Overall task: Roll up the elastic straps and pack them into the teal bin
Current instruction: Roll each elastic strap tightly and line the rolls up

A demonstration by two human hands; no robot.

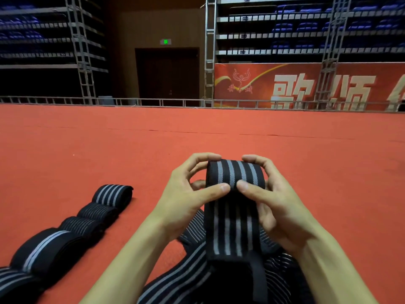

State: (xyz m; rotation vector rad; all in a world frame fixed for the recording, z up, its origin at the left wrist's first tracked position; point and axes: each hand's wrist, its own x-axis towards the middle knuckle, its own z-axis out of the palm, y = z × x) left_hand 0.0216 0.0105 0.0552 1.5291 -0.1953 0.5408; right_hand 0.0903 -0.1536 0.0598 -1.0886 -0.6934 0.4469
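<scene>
- Plainly the rolling step is in hand; the teal bin is nowhere in view, so packing looks some way off. Everything lies on the red floor (219, 139).
- A heap of loose straps (188, 279) lies beneath the forearms, not yet rolled.
- A row of finished rolls (85, 224) sits on the floor to the person's left, each touching the next.
- The striped strap (235, 173) is held above the heap, its top wound into a roll and its tail hanging down unwound.
- The left hand (186, 194) and right hand (278, 207) both grasp the roll, fingers curled over its far side and thumbs pressing the front side by side.
- Next, I judge, the roll needs turning down the tail under steady tension.
</scene>
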